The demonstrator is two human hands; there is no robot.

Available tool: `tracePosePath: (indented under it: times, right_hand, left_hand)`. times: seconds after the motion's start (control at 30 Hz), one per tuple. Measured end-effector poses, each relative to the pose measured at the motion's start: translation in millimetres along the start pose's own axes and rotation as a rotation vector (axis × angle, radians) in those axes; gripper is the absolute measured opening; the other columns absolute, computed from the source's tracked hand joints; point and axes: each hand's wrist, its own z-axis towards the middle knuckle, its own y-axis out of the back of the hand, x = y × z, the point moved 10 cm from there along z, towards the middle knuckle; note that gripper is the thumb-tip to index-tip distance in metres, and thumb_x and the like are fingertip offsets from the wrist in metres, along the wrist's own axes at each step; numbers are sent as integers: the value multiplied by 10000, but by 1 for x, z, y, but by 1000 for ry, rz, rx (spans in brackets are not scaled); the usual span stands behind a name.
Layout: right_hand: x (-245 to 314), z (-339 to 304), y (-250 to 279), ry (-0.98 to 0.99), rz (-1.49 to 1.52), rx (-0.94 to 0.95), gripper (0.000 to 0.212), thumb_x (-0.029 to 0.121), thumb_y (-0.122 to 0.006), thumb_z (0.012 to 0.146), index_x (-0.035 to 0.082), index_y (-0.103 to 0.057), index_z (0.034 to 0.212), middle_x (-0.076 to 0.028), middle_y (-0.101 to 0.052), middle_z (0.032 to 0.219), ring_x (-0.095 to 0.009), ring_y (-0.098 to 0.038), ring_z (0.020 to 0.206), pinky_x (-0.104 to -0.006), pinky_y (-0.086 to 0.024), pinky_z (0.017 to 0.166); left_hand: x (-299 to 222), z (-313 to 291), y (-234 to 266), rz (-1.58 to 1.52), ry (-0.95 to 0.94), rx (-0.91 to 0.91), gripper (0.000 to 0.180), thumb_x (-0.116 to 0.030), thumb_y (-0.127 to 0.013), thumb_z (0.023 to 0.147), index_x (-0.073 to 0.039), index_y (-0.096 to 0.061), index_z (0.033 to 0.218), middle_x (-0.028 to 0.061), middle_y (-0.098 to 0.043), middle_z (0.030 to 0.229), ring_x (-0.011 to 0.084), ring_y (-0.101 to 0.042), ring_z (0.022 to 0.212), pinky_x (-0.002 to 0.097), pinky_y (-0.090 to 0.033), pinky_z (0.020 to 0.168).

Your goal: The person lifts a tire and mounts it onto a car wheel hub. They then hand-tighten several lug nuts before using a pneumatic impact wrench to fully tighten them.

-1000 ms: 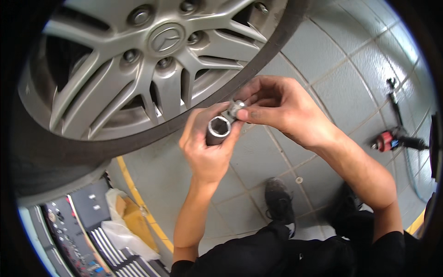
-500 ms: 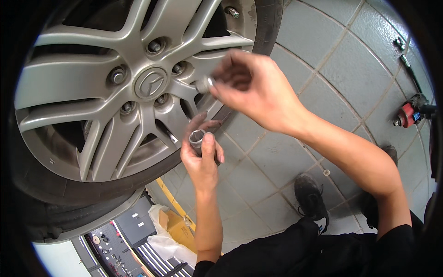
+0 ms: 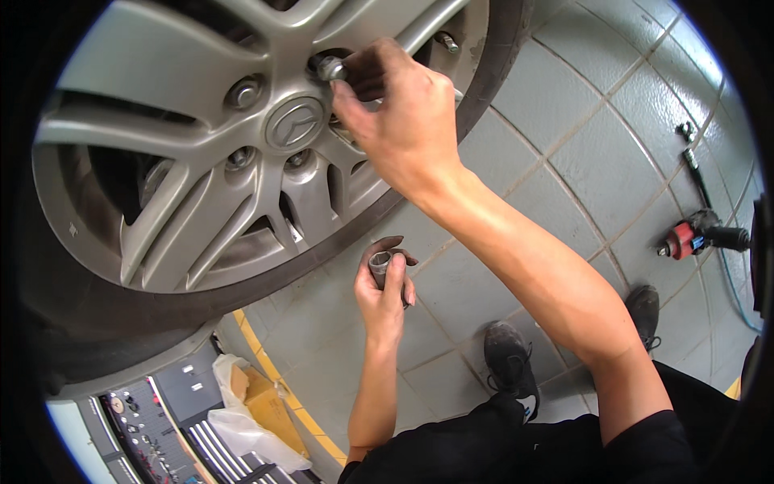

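Observation:
A silver alloy wheel (image 3: 185,173) in its black tyre (image 3: 242,282) fills the upper left. My right hand (image 3: 411,113) is at the upper bolt hole, its thumb and fingers closed round a metal lug nut (image 3: 331,69) in front of the hole. The nut's seat inside the recess is partly hidden. Lower down, apart from the tyre, my left hand (image 3: 385,294) grips a metal socket (image 3: 380,262) with its open end up. Other lug nuts (image 3: 244,93) sit in the holes around the round centre cap (image 3: 295,123).
A red and black impact wrench (image 3: 685,238) lies on the grey tiled floor (image 3: 556,202) at the right, with an air hose (image 3: 730,282). My black shoes (image 3: 509,355) stand below. At the lower left are a cardboard box (image 3: 270,407), plastic wrap and a tool drawer (image 3: 149,436).
My right hand has carried the lug nut up and left to the upper bolt hole. The left hand, still round the socket, sits lower and farther right of the tyre; the view has shifted.

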Motion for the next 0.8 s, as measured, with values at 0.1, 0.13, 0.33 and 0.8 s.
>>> tracePosePath:
  times: [0.1, 0.13, 0.33, 0.8]
  right_hand:
    - [4, 3, 1, -42, -88, 77, 218, 160, -674, 763, -20, -565, 821, -202, -625, 711, -377, -621, 677, -427, -495, 617]
    - [7, 4, -1, -60, -133, 110, 221, 166, -674, 769, -22, -569, 815, -204, -625, 706, -381, -622, 683, -430, -495, 621]
    - [-9, 2, -13, -383, -121, 234, 333, 268, -575, 881, -48, -607, 783, -162, -630, 628, -267, -626, 590, -369, -497, 580]
    - [-33, -36, -53, -1046, 701, 334, 508, 380, -425, 963, -54, -608, 772, -96, -571, 557, -167, -542, 430, -282, -468, 450]
  left_hand:
    - [-2, 0, -3, -34, -25, 16, 350, -257, -606, 901, 16, -531, 1107, 90, -578, 826, 65, -428, 441, 206, -343, 405]
    - [-5, 0, -2, -28, -35, 13, 347, -251, -607, 900, 16, -531, 1108, 85, -580, 817, 62, -427, 442, 203, -343, 406]
    - [-59, -1, -1, 38, -129, -2, 319, -213, -601, 900, 26, -538, 1102, 72, -584, 760, 46, -426, 450, 183, -336, 412]
    - [-258, -45, -89, 713, -487, 214, 358, -142, -771, 713, -15, -623, 1014, 43, -615, 763, 103, -572, 661, 228, -451, 607]
